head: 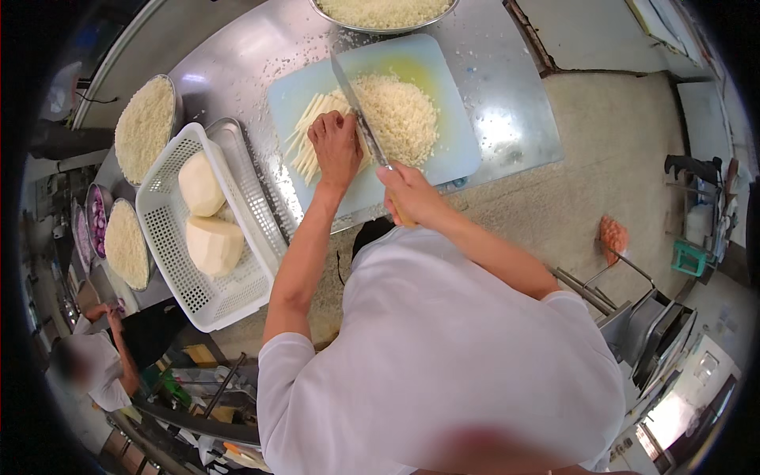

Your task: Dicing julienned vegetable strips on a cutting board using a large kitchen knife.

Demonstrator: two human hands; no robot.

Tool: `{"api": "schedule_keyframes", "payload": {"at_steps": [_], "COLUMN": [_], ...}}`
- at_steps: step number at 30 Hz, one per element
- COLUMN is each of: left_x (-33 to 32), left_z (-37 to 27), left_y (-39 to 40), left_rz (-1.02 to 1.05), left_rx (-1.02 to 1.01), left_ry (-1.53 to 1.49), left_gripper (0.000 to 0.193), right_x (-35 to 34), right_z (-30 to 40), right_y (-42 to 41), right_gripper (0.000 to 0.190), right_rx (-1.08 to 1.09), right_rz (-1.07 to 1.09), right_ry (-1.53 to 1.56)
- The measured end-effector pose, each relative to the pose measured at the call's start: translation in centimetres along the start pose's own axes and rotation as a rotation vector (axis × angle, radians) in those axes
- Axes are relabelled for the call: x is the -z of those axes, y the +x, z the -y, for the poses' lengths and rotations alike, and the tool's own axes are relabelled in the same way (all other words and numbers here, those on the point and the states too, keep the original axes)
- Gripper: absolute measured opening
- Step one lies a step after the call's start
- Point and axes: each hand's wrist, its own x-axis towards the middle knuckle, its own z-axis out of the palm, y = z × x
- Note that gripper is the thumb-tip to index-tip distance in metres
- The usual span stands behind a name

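My right hand (412, 189) grips the yellowish handle of a long kitchen knife (363, 122), whose blade points away from me over a cutting board (460, 142). Left of the blade, my left hand (337, 145) presses curled fingers down on a bundle of pale vegetable strips (304, 157), holding them against the board. The fingertips are close to the blade. A mound of finely diced pale vegetable (401, 116) lies right of the knife. A yellowish wet patch shows on the board behind it.
Left stands a white perforated basket (208, 317) with two large peeled vegetable pieces (215, 244). Bowls of diced vegetable (144, 127) sit at the left and far edge. Crumbs dot the steel table (516, 119). A co-worker (98, 365) stands at lower left.
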Motion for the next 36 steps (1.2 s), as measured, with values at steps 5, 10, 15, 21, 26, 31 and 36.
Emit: {"api": "schedule_keyframes", "payload": {"at_steps": [5, 10, 15, 21, 26, 31, 36], "left_x": [-0.3, -0.5, -0.6, 0.1, 0.2, 0.8, -1.4], "left_z": [0.6, -0.1, 0.7, 0.3, 0.0, 0.8, 5.6], "left_y": [-0.7, 0.5, -0.5, -0.1, 0.2, 1.5, 2.3], "left_rz": [-0.029, -0.038, -0.072, -0.070, -0.055, -0.137, -0.034], "left_rx": [-0.024, -0.013, -0.020, -0.027, -0.008, 0.027, 0.288], "left_ry": [-0.014, -0.006, -0.026, -0.087, -0.043, -0.209, -0.018], "left_gripper": [0.022, 0.022, 0.027, 0.028, 0.025, 0.026, 0.047], "right_x": [0.1, -0.7, -1.7, -1.4, -2.9, -0.1, 1.3], "right_z": [1.7, -4.0, 1.0, -1.3, -3.9, -3.4, -0.8], "right_y": [0.7, 2.9, -0.5, 1.6, 1.3, 3.0, 1.6], "right_gripper": [0.042, 0.044, 0.053, 0.043, 0.041, 0.042, 0.046], "right_rx": [-0.118, -0.001, -0.149, -0.009, -0.029, -0.124, -0.039], "right_rz": [0.023, -0.013, -0.019, 0.003, -0.003, 0.006, -0.043], "right_ry": [0.045, -0.022, -0.003, 0.060, 0.092, 0.209, 0.012]}}
